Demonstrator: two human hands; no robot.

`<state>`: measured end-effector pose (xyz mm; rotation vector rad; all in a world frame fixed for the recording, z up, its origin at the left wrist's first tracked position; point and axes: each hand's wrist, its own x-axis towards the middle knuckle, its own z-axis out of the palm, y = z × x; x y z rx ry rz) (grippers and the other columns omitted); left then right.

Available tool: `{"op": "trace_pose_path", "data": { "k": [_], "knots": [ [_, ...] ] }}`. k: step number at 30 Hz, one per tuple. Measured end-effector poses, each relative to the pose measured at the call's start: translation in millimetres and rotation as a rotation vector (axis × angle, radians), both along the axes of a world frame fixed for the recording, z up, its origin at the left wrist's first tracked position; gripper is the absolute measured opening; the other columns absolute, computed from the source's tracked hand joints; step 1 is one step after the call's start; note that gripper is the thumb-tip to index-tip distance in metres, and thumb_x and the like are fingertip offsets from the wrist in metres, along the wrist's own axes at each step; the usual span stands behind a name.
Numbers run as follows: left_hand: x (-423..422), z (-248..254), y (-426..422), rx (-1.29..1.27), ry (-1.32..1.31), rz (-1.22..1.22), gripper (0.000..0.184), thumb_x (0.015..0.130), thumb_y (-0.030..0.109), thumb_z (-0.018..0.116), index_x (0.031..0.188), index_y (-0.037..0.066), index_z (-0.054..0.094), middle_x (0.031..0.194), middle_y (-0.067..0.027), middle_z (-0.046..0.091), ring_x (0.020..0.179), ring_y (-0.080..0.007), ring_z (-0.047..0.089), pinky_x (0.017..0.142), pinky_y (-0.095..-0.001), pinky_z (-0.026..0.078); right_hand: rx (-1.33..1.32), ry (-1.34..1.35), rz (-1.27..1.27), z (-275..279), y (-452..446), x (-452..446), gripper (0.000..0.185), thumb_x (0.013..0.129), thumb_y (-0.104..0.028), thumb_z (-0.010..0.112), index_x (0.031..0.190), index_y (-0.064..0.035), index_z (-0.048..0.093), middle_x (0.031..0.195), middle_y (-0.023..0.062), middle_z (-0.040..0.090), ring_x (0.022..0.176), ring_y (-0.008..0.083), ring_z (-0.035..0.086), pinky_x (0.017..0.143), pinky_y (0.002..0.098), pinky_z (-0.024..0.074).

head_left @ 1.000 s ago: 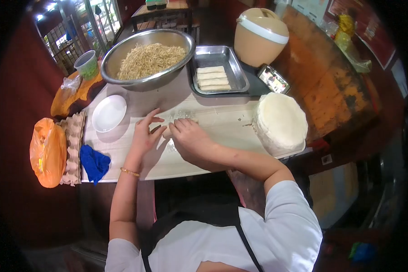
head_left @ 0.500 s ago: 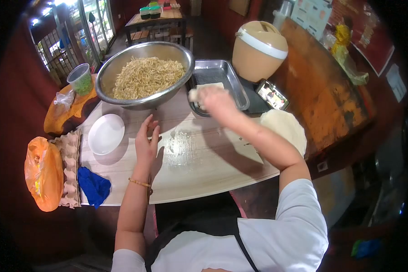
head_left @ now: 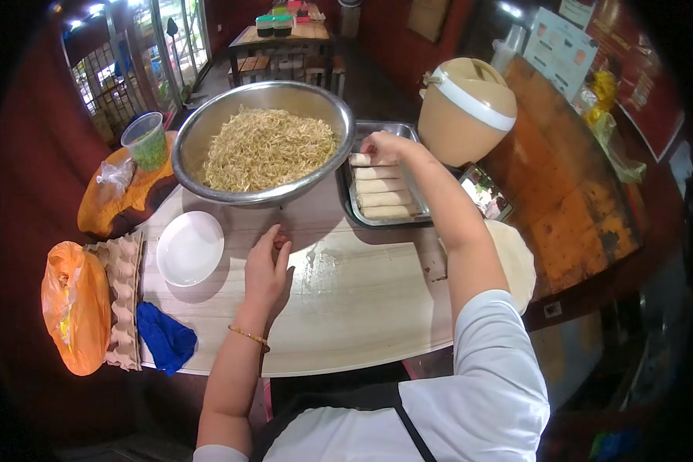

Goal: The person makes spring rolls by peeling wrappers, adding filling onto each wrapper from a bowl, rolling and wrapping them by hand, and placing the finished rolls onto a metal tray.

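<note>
My right hand (head_left: 383,146) is over the far end of the metal tray (head_left: 418,171), its fingers closed on a pale roll (head_left: 360,160). Below that roll, several more rolls (head_left: 383,199) lie side by side in the tray. My left hand (head_left: 269,260) hovers over or rests on the table (head_left: 362,308), fingers apart and holding nothing, near a wet patch. To its left is a white plate (head_left: 190,249). Beyond it a large steel bowl (head_left: 185,165) holds a heap of sprouts (head_left: 266,150). A stack of round wrappers (head_left: 513,262) is partly hidden behind my right arm.
A beige jug (head_left: 466,112) and a phone (head_left: 485,192) are at the right. On the left are an orange bag (head_left: 75,308), an egg carton (head_left: 125,300), a blue cloth (head_left: 165,336) and a cup of chopped greens (head_left: 146,145). Another table (head_left: 281,35) stands farther back.
My right hand has gone from the wet patch on the table to the tray's far end, bringing a roll there. My left hand has come away from the wet patch, fingers apart.
</note>
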<state>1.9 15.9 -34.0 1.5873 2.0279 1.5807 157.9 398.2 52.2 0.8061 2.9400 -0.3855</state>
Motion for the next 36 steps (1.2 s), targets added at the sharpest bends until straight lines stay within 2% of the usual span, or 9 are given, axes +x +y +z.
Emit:
{"op": "trace_pose_path", "data": {
  "k": [7,13,16,19,24,29,32,34,36],
  "knots": [
    [1.2,-0.1,-1.5,-0.037,0.009,-0.038,0.038,0.095,0.011,0.061,0.129,-0.004,0.053,0.104,-0.0159,0.067,0.094,-0.0222,0.066,0.084,-0.0317,0.052,-0.114,-0.053,0.043,-1.3,3.6,2.7,0.048,0.069,-0.010,0.079,0.115,-0.0014,0.067,0.103,0.0101,0.072,0.095,0.0231,0.068,0.087,0.0336,0.0538],
    [-2.6,-4.1,1.3,0.006,0.023,-0.031,0.039,0.095,0.011,0.061,0.130,-0.005,0.052,0.103,-0.0148,0.067,0.092,-0.0208,0.065,0.082,-0.0311,0.052,-0.033,0.023,0.032,-0.1,-16.8,10.2,0.044,0.087,-0.031,0.067,0.117,0.0021,0.065,0.105,0.0138,0.072,0.098,0.0292,0.067,0.092,0.0368,0.0508],
    [-4.7,-6.1,0.5,-0.003,0.054,-0.006,0.039,0.096,0.012,0.061,0.130,-0.005,0.052,0.103,-0.0139,0.067,0.090,-0.0203,0.065,0.081,-0.0305,0.052,-0.119,-0.063,-0.134,-1.5,-36.7,9.4,0.053,0.093,-0.042,0.060,0.124,0.0011,0.062,0.125,0.0192,0.063,0.117,0.0341,0.059,0.102,0.0395,0.0452],
    [-6.4,-5.0,0.8,0.002,-0.024,0.022,0.039,0.095,0.016,0.062,0.127,-0.004,0.054,0.106,-0.0182,0.066,0.094,-0.0289,0.065,0.084,-0.0354,0.051,0.221,0.174,-0.068,-7.5,-59.7,25.0,0.068,0.092,-0.059,0.054,0.135,-0.0063,0.056,0.155,0.0195,0.032,0.138,0.0379,0.038,0.113,0.0434,0.0339],
    [-12.4,-16.7,4.8,0.069,-0.024,-0.009,0.040,0.097,0.015,0.059,0.134,0.001,0.053,0.112,-0.0156,0.066,0.098,-0.0227,0.065,0.086,-0.0342,0.052,0.163,0.352,0.037,16.9,-165.5,103.9,0.052,0.088,-0.038,0.068,0.127,-0.0039,0.060,0.146,0.0218,0.044,0.133,0.0377,0.045,0.110,0.0442,0.0372],
    [8.3,2.0,-6.4,0.030,-0.199,-0.102,0.040,0.098,0.015,0.058,0.135,0.003,0.054,0.115,-0.0145,0.065,0.097,-0.0208,0.065,0.086,-0.0325,0.052,0.256,0.571,-0.075,68.7,-254.8,232.6,0.041,0.090,-0.026,0.069,0.124,-0.0059,0.062,0.141,0.0166,0.051,0.129,0.0345,0.049,0.107,0.0424,0.0413],
    [-3.4,-4.6,-12.6,0.023,-0.072,-0.052,0.037,0.098,0.014,0.057,0.134,0.003,0.055,0.115,-0.0126,0.064,0.099,-0.0208,0.064,0.087,-0.0307,0.051,0.541,0.819,-0.339,110.3,-291.5,299.4,0.034,0.085,-0.020,0.072,0.116,-0.0073,0.066,0.128,0.0146,0.060,0.115,0.0333,0.060,0.097,0.0403,0.0500],
    [-2.2,12.2,-25.3,0.198,0.280,0.095,0.035,0.098,0.013,0.058,0.132,0.004,0.058,0.115,-0.0115,0.064,0.101,-0.0206,0.063,0.083,-0.0291,0.050,0.849,0.924,-0.482,132.7,-306.0,340.6,0.027,0.085,-0.014,0.072,0.110,-0.0046,0.066,0.115,0.0147,0.065,0.108,0.0326,0.062,0.093,0.0382,0.0511],
    [16.2,35.1,-55.7,0.214,-0.012,0.197,0.031,0.097,0.011,0.058,0.128,0.003,0.060,0.113,-0.0129,0.065,0.102,-0.0208,0.062,0.081,-0.0287,0.048,1.007,1.163,-0.632,138.1,-300.9,389.9,0.023,0.085,-0.007,0.070,0.107,-0.0036,0.067,0.102,0.0127,0.067,0.094,0.0269,0.065,0.084,0.0336,0.0517]
  ]
}}
